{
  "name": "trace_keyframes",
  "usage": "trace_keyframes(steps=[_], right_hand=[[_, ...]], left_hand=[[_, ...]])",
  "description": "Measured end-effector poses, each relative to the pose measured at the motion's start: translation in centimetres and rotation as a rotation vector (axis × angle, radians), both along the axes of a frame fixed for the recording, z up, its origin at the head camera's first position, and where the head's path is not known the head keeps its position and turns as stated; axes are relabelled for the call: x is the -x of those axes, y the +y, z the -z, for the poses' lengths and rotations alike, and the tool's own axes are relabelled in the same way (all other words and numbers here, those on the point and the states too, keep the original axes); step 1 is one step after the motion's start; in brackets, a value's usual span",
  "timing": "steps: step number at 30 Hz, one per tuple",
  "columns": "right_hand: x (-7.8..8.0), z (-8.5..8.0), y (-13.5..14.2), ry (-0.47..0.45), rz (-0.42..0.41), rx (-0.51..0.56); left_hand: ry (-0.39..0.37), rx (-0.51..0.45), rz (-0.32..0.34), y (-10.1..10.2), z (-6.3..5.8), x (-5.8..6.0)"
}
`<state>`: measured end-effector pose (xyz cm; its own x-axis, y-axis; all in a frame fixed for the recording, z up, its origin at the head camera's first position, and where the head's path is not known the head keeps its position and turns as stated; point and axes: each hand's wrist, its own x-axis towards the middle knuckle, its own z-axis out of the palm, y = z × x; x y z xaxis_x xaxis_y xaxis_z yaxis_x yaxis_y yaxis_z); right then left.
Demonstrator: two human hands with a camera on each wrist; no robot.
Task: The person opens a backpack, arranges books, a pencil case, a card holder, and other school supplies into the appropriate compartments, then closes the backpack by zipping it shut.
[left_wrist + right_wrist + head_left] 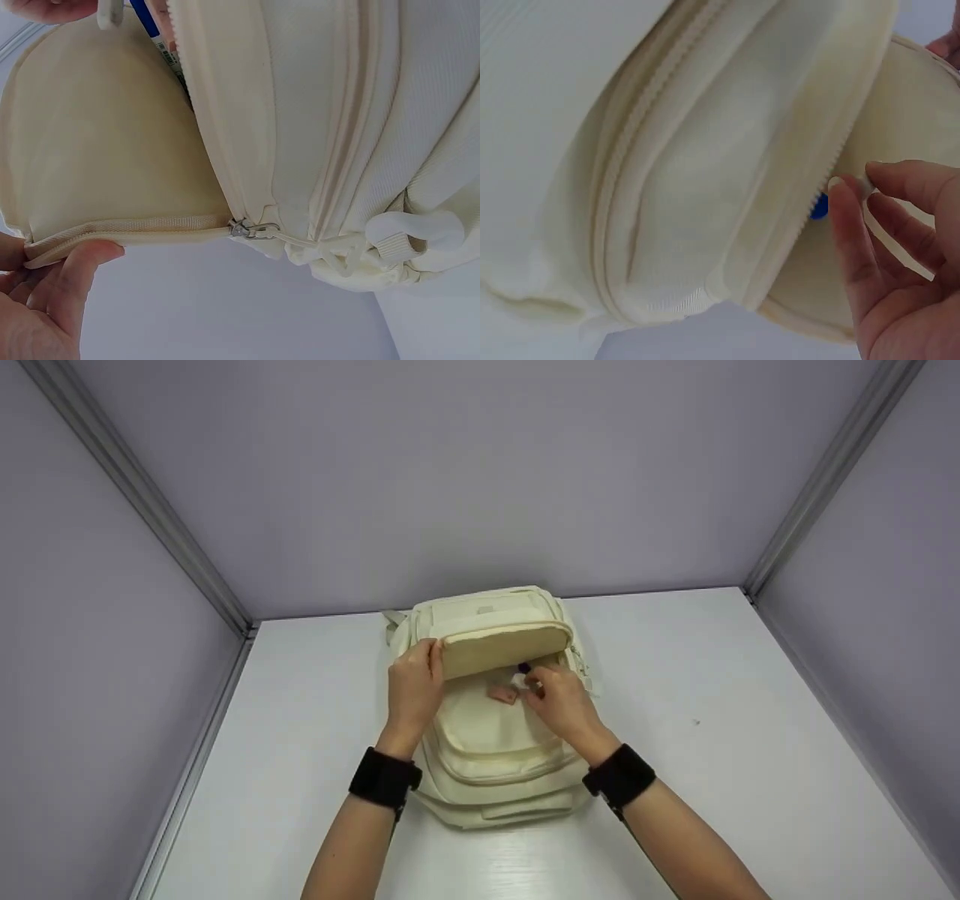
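A cream backpack (487,735) lies on the table with its front pocket unzipped and the pocket flap (506,649) raised. My left hand (416,682) grips the flap's left edge, pinched between thumb and fingers (94,255). At the pocket's mouth, my right hand (561,701) pinches a small white object (111,13) between thumb and fingertips; its kind is unclear. Close by, a blue-ended object (146,19) with a printed label shows inside the pocket, mostly hidden. A pinkish piece (502,694) sits beside the right fingertips, too small to identify.
The backpack stands on a white table (315,735) near the back wall (480,472). Grey walls rise on both sides. A zipper pull (255,229) hangs at the flap's corner. A tiny speck (696,722) lies on the table to the right.
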<state>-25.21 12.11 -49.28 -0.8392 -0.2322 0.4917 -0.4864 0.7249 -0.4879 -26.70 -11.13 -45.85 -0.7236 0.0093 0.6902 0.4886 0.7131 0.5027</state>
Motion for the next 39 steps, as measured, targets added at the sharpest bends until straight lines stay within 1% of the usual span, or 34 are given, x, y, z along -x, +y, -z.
trace_keyframes(steps=[5, 7, 9, 14, 17, 19, 23, 28, 31, 33, 35, 39], right_hand=[[0.0, 0.8, -1.1, 0.006, 0.031, -0.015], [0.0, 1.0, -1.3, 0.014, 0.03, -0.013], [-0.2, 1.1, -1.4, 0.027, 0.008, -0.01], [-0.6, 1.0, -0.9, 0.058, -0.086, -0.004], [-0.9, 0.5, -0.4, 0.053, -0.1, -0.011], [-1.2, 0.1, -0.2, 0.055, -0.079, -0.02], [-1.6, -1.0, 0.4, 0.106, -0.026, -0.006], [-1.4, -2.1, 1.4, 0.17, 0.045, 0.079], [-1.1, -2.6, 2.0, 0.192, 0.083, 0.146], [-0.8, -2.8, 2.4, 0.201, 0.104, 0.166], [-0.6, -2.9, 2.7, 0.202, 0.119, 0.157], [-0.1, -2.9, 3.1, 0.186, 0.141, 0.097]], left_hand=[[0.012, 0.003, -0.004, 0.1, 0.0, -0.1], [0.014, 0.004, -0.005, 0.1, 0.1, -0.1], [0.013, 0.003, -0.004, 0.2, 0.1, -0.1], [0.004, -0.007, 0.004, 0.2, 0.2, -0.2], [-0.001, -0.01, 0.006, 0.1, 0.2, -0.2], [-0.004, -0.013, 0.007, 0.1, 0.1, -0.2], [-0.003, -0.019, 0.004, 0.1, 0.2, -0.1], [-0.009, -0.016, 0.016, 0.0, 0.4, -0.3], [-0.019, -0.017, 0.03, -0.2, 0.5, -0.5], [-0.026, -0.023, 0.039, -0.3, 0.6, -0.6], [-0.029, -0.027, 0.049, -0.4, 0.6, -0.8], [-0.027, -0.02, 0.084, -0.7, 0.7, -1.1]])
